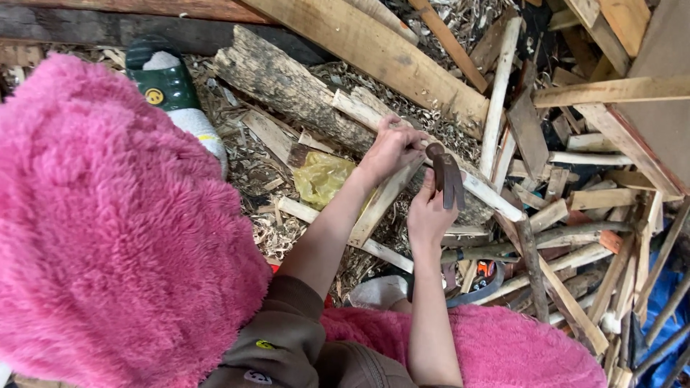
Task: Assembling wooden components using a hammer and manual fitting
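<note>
- The left hand (392, 147), just above the middle of the frame, has its fingers curled tight around a pale, peeled wooden stick (431, 169) that runs from upper left to lower right.
- The right hand (429, 212), just below it, grips the handle of a dark, rusty hatchet (447, 176); the fingers are wrapped closed on it, and the metal head points up and rests against the stick.
- The stick lies across a weathered grey log (287, 90) that slants from the upper left toward the centre of the frame.
- A second pale strip of wood (381, 205) angles down to the lower left from under the left hand.
- A crumpled yellow plastic bag (323, 178) sits just left of the left forearm, among wood shavings (248, 176) that cover the ground.
- A green clog over a white sock (169, 86) shows in the upper left.
- Fluffy pink cloth (108, 230) fills the left side and the lower edge of the frame.
- Loose sticks and planks (575, 194) are piled on the right; a broad plank (374, 50) crosses the top centre.
- A patch of blue sheet (665, 302) shows at the lower right.
</note>
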